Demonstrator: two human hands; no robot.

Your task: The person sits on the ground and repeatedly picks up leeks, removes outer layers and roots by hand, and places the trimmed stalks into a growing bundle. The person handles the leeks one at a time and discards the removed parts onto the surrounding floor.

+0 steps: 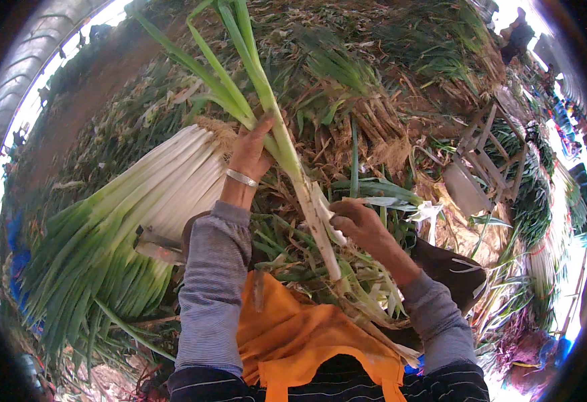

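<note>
My left hand (254, 145) grips a long green onion (313, 211) where its green leaves fork from the stalk. The stalk slants down across my front, its root end low over the orange apron (298, 341). Against the middle of the stalk, my right hand (356, 218) has its fingers curled at a pale strip of outer sheath that stands partly off it. The fingertips are partly hidden, but they look pinched on this strip. Just left of my left forearm lies a pile of cleaned green onions (163, 176) with white stalks, their roots toward my left hand.
Untrimmed green onions (374, 115) with brown roots lie ahead on leaf litter. A metal-framed stool (484, 166) stands tipped at the right. Tied bundles (542, 261) line the far right. Peeled leaves (374, 286) heap up by my lap. A person (517, 32) is at the upper right.
</note>
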